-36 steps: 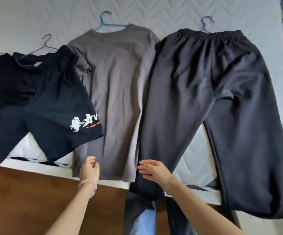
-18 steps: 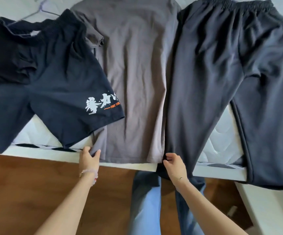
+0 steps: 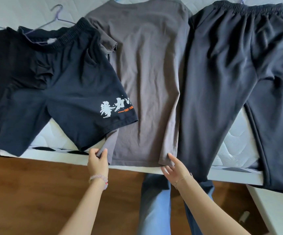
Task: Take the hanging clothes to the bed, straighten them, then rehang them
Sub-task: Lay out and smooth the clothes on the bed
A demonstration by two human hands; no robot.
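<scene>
A grey T-shirt (image 3: 147, 78) lies flat on the bed in the middle, its hem at the near mattress edge. My left hand (image 3: 98, 161) pinches the hem's left corner. My right hand (image 3: 174, 167) grips the hem's right corner, with fingers spread. Dark navy shorts (image 3: 66, 89) with a white and orange print lie to the left, overlapping the shirt's left side. Black long trousers (image 3: 239, 82) lie on the right, their legs hanging over the bed edge. A black garment (image 3: 0, 68) shows at the far left.
The white quilted mattress (image 3: 235, 145) runs across the view, with a wire hanger (image 3: 57, 16) sticking out above the shorts. Brown wooden floor (image 3: 32, 192) lies below the bed edge. My legs in blue jeans (image 3: 154, 200) stand between my arms.
The view has shifted back down and left a little. My right hand has moved from beside the trousers to the shirt hem's right corner. My left hand has closed on the hem's left corner.
</scene>
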